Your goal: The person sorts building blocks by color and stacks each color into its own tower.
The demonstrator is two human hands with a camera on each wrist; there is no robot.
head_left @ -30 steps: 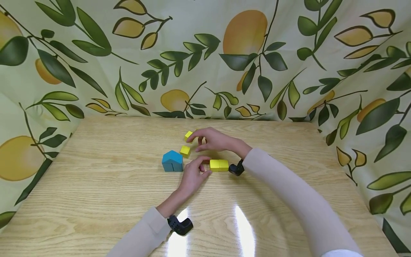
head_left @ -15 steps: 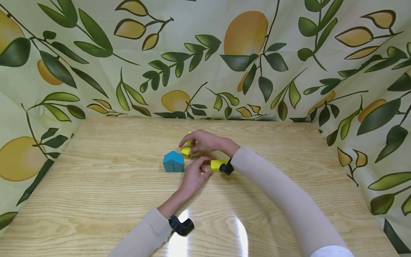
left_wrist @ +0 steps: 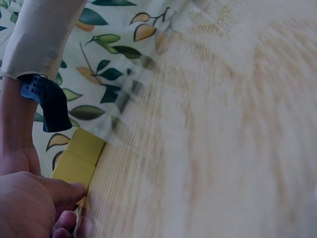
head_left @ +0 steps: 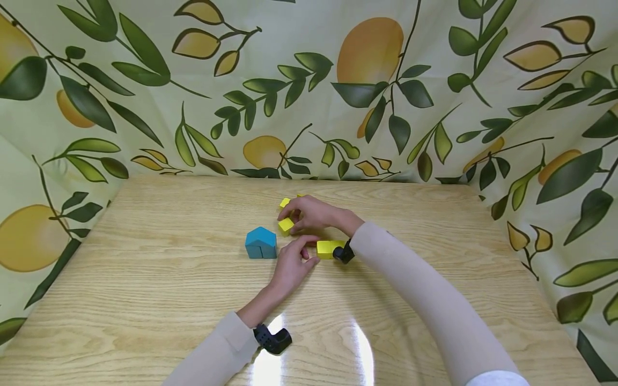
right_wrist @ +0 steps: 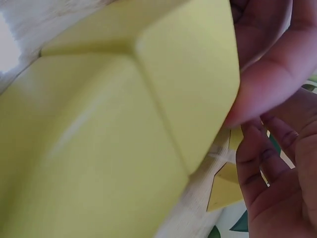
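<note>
Two yellow blocks lie end to end in a short row (head_left: 326, 249); the right one is partly covered by the right wrist's camera. My left hand (head_left: 289, 264) holds the row's left end between thumb and forefinger. In the left wrist view, the thumb (left_wrist: 69, 191) lies against the nearer yellow block (left_wrist: 74, 168). Farther back, my right hand (head_left: 311, 213) pinches a small yellow block (head_left: 286, 225), which sits turned at an angle. In the right wrist view, the row (right_wrist: 99, 148) looms close, with the right hand (right_wrist: 277, 193) beyond it.
A blue house-shaped stack of blocks (head_left: 261, 243) stands just left of the left hand. Behind the right fingers sits another yellow block (head_left: 285, 203), and a sliver of yellow (head_left: 300, 195) shows farther back. A leaf-patterned cloth (head_left: 270, 107) hangs behind the wooden table (head_left: 169, 268).
My right hand has moved left and forward to the small yellow block, then slightly back right, turning and shifting that block with it. The left hand stays at the row's end.
</note>
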